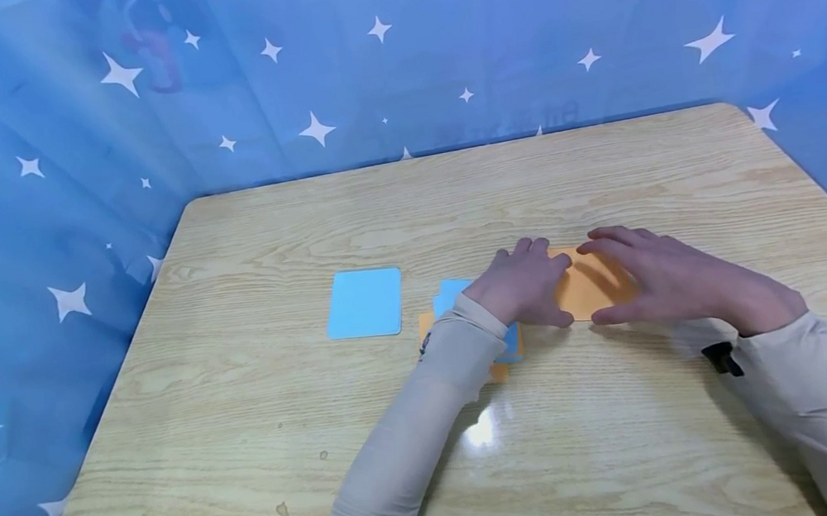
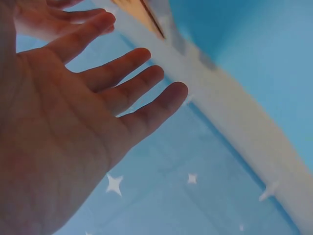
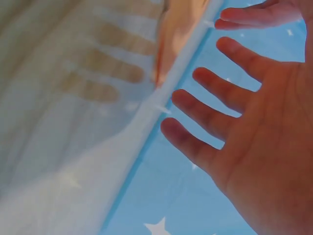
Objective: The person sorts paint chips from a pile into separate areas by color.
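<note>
An orange square card (image 1: 591, 284) lies on the wooden table, with both hands over its two sides. My left hand (image 1: 524, 285) is at its left edge, and in the left wrist view the fingers (image 2: 161, 103) are spread and hold nothing. From the right, my right hand (image 1: 665, 275) reaches over the card with thumb and fingers apart. Its palm and extended fingers (image 3: 193, 139) show in the right wrist view, also without anything in them. Beneath my left forearm lies an overlapping group of blue and orange cards (image 1: 454, 289), partly hidden by the sleeve and hand.
A single blue square card (image 1: 364, 303) lies left of the group. The wooden table (image 1: 251, 440) has rounded far corners and small dark marks at the front left. Behind and along its sides hangs a blue curtain (image 1: 240, 92) with white stars.
</note>
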Demonstrator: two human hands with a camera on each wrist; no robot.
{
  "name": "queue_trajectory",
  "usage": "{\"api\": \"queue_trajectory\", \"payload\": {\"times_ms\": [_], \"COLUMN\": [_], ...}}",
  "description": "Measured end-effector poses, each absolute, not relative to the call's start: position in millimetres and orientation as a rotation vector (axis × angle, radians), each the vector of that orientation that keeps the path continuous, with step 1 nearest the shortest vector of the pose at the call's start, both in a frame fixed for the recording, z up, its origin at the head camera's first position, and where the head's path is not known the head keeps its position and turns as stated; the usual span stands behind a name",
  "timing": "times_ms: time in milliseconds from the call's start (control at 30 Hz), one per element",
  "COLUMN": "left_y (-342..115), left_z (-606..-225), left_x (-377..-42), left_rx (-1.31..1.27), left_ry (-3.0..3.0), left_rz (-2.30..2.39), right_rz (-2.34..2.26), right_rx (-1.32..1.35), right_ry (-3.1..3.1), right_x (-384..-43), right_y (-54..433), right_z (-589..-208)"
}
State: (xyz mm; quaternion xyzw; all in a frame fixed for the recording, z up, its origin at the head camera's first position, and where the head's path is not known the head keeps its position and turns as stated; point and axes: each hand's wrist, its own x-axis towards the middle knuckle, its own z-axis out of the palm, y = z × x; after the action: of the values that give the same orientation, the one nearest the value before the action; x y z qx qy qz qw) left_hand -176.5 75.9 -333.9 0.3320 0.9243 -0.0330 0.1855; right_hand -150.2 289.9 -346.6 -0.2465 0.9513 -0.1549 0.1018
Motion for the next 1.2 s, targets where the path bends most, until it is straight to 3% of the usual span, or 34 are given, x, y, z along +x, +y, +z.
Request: {"api": "queue_trajectory", "payload": {"times_ms": [667, 1200], "left_y": [-48.8, -51.8], "left_z": [-327.4, -339.2], "left_x": [-170.6, -158.2], "left_rx": [0.747, 0.808], "left_ry": [2.637, 2.61], "left_rz": [0.071, 0.065], "right_rz": [-0.47, -0.324], "right_rx": [-0.837, -0.902], "right_ry": [2.71, 2.723], "right_x": [-150.6, -149.0], "right_y": [220.8, 166.7], "right_z": [-335.0, -355.8]}}
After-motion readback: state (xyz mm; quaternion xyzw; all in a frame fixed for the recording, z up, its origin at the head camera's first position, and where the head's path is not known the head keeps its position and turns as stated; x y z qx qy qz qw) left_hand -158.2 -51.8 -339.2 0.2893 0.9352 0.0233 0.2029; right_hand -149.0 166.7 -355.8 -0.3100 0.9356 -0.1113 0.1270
